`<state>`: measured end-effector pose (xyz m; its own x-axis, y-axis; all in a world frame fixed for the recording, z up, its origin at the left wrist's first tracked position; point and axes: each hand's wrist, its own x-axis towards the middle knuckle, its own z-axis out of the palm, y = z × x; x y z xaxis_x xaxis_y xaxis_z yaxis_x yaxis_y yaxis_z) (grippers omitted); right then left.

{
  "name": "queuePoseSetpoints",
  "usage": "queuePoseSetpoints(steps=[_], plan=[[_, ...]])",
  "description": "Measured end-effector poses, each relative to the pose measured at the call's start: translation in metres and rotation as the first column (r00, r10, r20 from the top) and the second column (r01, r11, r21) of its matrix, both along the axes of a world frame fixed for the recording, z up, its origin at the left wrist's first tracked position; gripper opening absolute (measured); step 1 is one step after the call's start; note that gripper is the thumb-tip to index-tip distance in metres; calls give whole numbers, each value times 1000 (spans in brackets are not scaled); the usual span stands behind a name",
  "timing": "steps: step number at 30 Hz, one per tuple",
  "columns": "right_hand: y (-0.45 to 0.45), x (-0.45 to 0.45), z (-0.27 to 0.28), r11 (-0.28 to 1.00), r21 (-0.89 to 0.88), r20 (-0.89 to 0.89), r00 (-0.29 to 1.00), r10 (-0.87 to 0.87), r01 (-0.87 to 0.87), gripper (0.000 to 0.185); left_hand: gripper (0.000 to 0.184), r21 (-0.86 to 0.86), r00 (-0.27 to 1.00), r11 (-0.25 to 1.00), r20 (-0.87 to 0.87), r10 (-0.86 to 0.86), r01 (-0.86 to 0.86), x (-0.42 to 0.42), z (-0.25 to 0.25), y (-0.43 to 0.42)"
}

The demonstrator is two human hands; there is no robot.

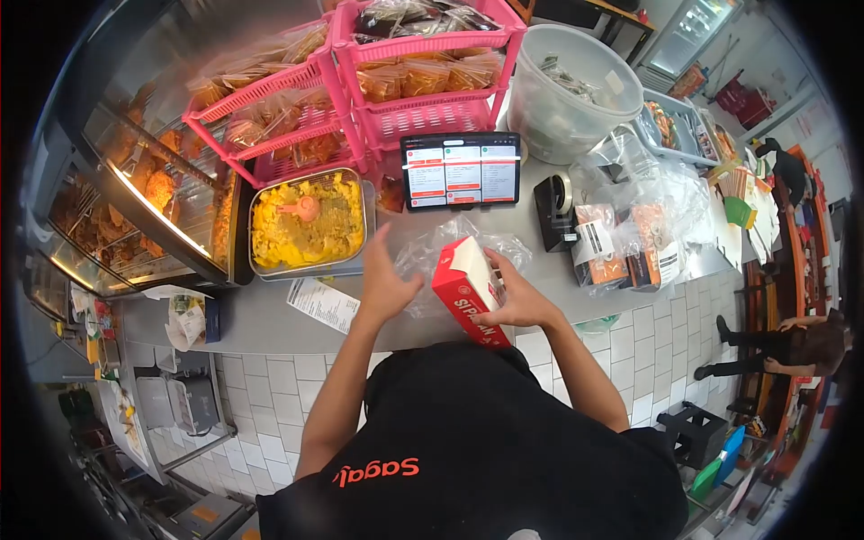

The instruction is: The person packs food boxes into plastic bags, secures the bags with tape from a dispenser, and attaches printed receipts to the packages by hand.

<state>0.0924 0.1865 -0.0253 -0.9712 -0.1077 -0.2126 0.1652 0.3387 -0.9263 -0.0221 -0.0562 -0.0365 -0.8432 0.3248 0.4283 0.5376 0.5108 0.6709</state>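
Note:
A red and white cardboard food box (461,286) is tilted over the front edge of the counter. My right hand (520,295) grips it from its right side, thumb across the printed face. To the left, my left hand (387,277) is raised over the counter with its fingers apart, holding nothing. A crumpled clear plastic bag (423,261) lies behind and beside the box, partly hidden by it. Left of my left hand, a printed receipt (319,304) lies near the counter edge. Behind it stands a metal tray of yellow food (301,225) with an orange scoop (304,209) in it.
A tablet (461,173) stands at the back, below pink stacked baskets (423,121). On the right are a tape dispenser (555,211), bagged boxes (621,247) and a large plastic tub (576,99). A glass food warmer (148,189) is at left. Another person (801,346) stands far right.

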Motion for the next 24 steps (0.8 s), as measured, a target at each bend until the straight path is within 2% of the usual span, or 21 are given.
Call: queuePoseSetpoints(steps=[1, 2, 3, 4, 6, 7, 9, 10, 12, 13, 14, 16, 18, 19, 20, 21, 23, 24], plan=[[0, 0, -2, 999, 33, 0, 1000, 27, -27, 123, 61, 3, 1000, 1000, 3, -5, 5, -5, 12, 10], [1, -1, -3, 996, 69, 1, 998, 56, -56, 123, 59, -199, 988, 975, -102, -119, 97, -8, 27, 25], [0, -2, 5, 997, 31, 47, 996, 69, -71, 122, 59, -399, 952, 903, -180, -246, 158, -12, 36, 35], [2, -1, 4, 997, 39, 48, 996, 69, -71, 122, 59, -392, 953, 906, -182, -244, 158, -22, 22, 41], [9, 2, 2, 996, 61, 90, 995, 52, -58, 121, 45, -739, 886, 605, -24, -463, 296, -46, -16, 50], [14, 3, 5, 996, 69, 81, 996, 49, -54, 121, 45, -737, 884, 610, -37, -466, 291, -62, -11, 50], [23, 11, 10, 991, 110, 189, 980, 54, -75, 120, 32, -513, 949, 799, 196, -247, 314, -91, 1, 42], [26, 14, 11, 993, 103, 185, 982, 38, -58, 120, 32, -520, 945, 790, 194, -262, 326, -94, 9, 40], [31, 21, 11, 924, 358, 247, 968, 45, -134, 121, 27, -346, 921, 867, 287, -265, 358, -92, 19, 38], [34, 22, 13, 926, 356, 248, 968, 35, -125, 121, 29, -266, 885, 862, 313, -346, 431, -84, 13, 41], [38, 21, 15, 950, 289, 206, 977, 61, -120, 121, 29, -268, 882, 857, 309, -356, 440, -75, 19, 45], [42, 23, 34, 968, 223, 163, 983, 80, -116, 121, 35, -173, 748, 812, 530, -400, 557, -56, 29, 53], [42, 29, 75, 999, 32, 42, 998, -37, 35, 120, 41, -189, 747, 826, 566, -350, 531, -51, 28, 55], [45, 31, 81, 990, -80, -33, 993, -117, 114, 122, 38, -110, 702, 858, 632, -329, 502, -49, 27, 54], [47, 30, 93, 989, -53, -217, 966, -144, 136, 127, 35, -36, 648, 884, 694, -313, 465, -46, 26, 53], [46, 30, 101, 978, -128, -170, 967, -188, 167, 129, 35, -36, 644, 883, 697, -314, 469, -42, 26, 51], [44, 28, 94, 957, -204, -114, 965, -235, 208, 132, 29, 216, 469, 904, 797, -382, 370, -31, 28, 46], [42, 22, 75, 963, -139, -159, 955, -252, 231, 132, 29, 215, 465, 903, 799, -382, 372, -29, 24, 43]])
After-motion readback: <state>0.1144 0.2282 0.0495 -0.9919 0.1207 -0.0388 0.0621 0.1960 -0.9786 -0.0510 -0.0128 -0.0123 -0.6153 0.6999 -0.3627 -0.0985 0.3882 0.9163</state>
